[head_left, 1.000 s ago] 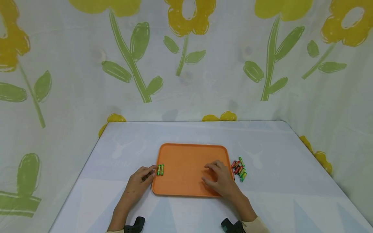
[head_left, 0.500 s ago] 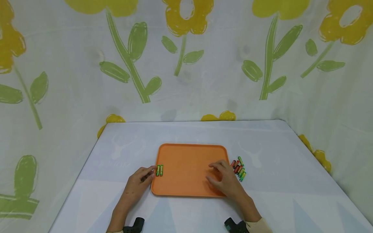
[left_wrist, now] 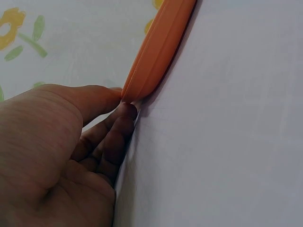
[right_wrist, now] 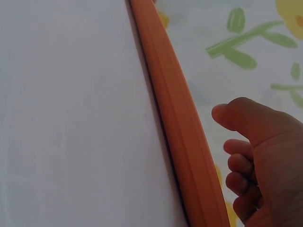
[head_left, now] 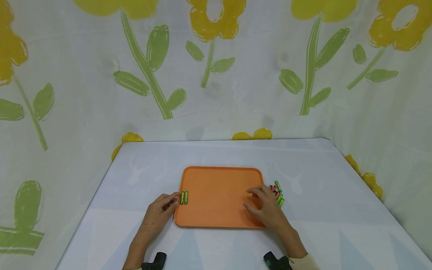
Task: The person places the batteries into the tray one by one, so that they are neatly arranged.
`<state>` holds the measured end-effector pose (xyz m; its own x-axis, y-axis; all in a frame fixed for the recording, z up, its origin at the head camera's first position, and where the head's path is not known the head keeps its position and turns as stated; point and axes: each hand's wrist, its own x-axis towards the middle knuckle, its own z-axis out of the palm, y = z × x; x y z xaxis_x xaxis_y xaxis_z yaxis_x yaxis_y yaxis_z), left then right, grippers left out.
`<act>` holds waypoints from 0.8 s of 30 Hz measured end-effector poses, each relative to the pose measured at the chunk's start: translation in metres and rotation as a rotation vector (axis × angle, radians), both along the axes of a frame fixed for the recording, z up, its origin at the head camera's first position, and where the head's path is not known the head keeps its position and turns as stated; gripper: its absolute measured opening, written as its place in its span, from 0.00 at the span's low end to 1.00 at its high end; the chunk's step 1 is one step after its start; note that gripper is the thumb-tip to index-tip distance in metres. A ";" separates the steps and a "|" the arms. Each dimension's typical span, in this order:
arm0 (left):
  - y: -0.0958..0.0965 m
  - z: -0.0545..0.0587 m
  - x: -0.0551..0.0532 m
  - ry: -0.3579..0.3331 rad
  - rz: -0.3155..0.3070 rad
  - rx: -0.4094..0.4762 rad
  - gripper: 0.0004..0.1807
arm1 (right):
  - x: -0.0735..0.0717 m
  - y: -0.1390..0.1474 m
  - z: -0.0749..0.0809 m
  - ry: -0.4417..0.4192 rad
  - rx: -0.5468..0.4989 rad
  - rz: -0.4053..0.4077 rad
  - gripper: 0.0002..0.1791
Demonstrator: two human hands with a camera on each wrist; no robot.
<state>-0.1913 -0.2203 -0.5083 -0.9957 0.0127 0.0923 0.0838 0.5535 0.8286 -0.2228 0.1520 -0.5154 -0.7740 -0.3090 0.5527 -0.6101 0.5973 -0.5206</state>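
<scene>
An orange tray [head_left: 219,210] lies flat on the table. Its left rim is pinched by my left hand [head_left: 159,212], with the thumb against the rim and the fingers lower down, as the left wrist view shows. Just inside that rim, two green batteries [head_left: 183,197] lie side by side. My right hand [head_left: 268,208] hovers over the tray's right side, thumb and fingers apart and nothing between them. Beyond its knuckles, a loose pile of red and green batteries [head_left: 278,189] sits on the table, partly hidden by the hand.
The pale patterned table [head_left: 216,153] extends around the tray on all sides. A white curtain [head_left: 249,93] printed with yellow flowers hangs behind and beside it. Dark wrist cameras [head_left: 155,261] are strapped at both forearms.
My right hand has moved rightward over the tray toward the battery pile and now covers part of it. The left hand stays at the rim. The head view has shifted slightly.
</scene>
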 end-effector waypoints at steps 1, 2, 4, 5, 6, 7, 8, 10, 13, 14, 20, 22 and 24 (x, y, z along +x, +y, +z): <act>0.000 0.000 0.000 0.001 0.001 -0.001 0.20 | 0.000 0.001 0.000 0.007 0.000 0.002 0.22; 0.000 0.000 0.000 -0.003 0.001 -0.001 0.20 | 0.000 0.002 0.000 0.007 -0.001 0.001 0.22; 0.000 0.000 -0.001 -0.011 0.002 0.001 0.20 | 0.000 0.003 0.001 0.004 0.001 -0.008 0.22; 0.000 0.000 -0.001 -0.014 0.003 0.002 0.20 | 0.001 0.004 0.001 0.004 0.001 -0.015 0.22; 0.000 0.000 -0.001 -0.019 0.004 0.005 0.20 | 0.001 0.004 0.002 0.002 0.000 -0.021 0.22; 0.000 -0.001 -0.001 -0.023 0.006 0.006 0.20 | 0.002 0.005 0.003 0.002 0.000 -0.027 0.23; 0.000 -0.001 -0.001 -0.025 0.006 0.006 0.20 | 0.002 0.005 0.003 -0.003 -0.001 -0.033 0.22; 0.000 -0.001 -0.001 -0.025 0.010 -0.001 0.20 | 0.003 0.006 0.004 -0.005 -0.004 -0.040 0.23; 0.000 -0.002 -0.001 -0.022 0.013 -0.006 0.20 | 0.003 0.009 0.004 -0.006 0.007 -0.053 0.22; 0.000 -0.002 -0.001 -0.020 0.012 -0.007 0.20 | 0.003 0.010 0.003 -0.007 0.010 -0.058 0.22; 0.001 -0.001 -0.002 -0.028 0.007 -0.009 0.20 | 0.005 0.015 0.003 -0.029 0.011 -0.088 0.22; 0.001 -0.001 -0.003 -0.035 0.008 -0.018 0.20 | 0.006 0.016 0.005 -0.039 0.015 -0.103 0.22; 0.001 0.000 -0.003 -0.042 0.006 -0.024 0.21 | 0.007 0.017 0.006 -0.045 0.022 -0.113 0.22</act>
